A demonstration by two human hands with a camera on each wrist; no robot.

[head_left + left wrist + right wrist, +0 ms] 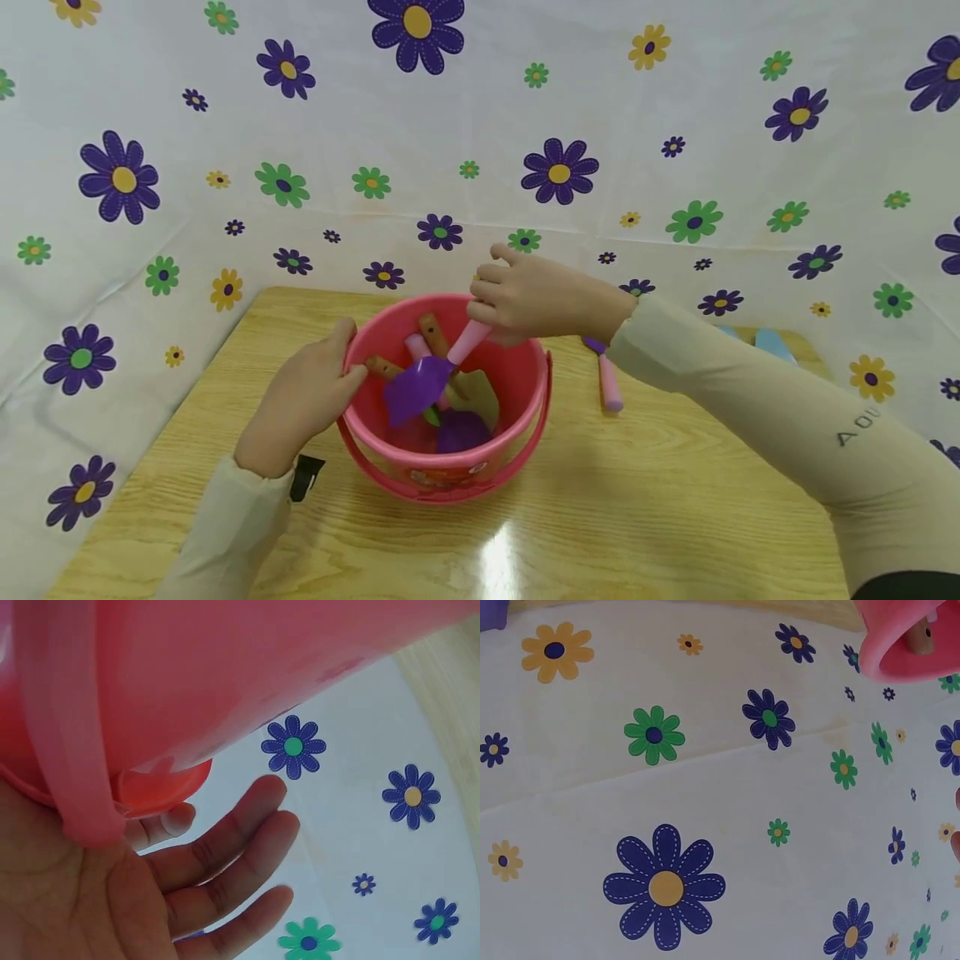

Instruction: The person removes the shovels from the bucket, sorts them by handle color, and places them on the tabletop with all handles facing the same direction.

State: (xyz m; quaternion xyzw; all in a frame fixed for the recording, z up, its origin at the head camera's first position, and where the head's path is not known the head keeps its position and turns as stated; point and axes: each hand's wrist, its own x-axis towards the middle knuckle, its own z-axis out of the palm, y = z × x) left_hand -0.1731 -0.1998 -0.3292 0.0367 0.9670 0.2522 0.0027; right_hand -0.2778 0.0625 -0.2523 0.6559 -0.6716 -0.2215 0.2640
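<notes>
A pink bucket (534, 398) stands on the table, its handle lowered along the front. My left hand (306, 392) grips its left rim, thumb over the edge; in the left wrist view the other fingers (225, 866) spread loosely outside beside the pink wall (225, 667). Above the bucket's opening, my right hand (521, 298) holds a toy shovel (420, 390) by its pink handle, the purple blade pointing down to the left. Inside lie wooden-handled tools (433, 333), a tan blade (480, 400) and a rounded purple piece (462, 432); their lower parts are partly hidden.
Right of the bucket lies another pink-handled tool (611, 383) with a purple end, partly behind my right arm. Light blue pieces (774, 345) rest at the back right corner. A flowered white cloth (480, 125) hangs behind the wooden table (637, 508).
</notes>
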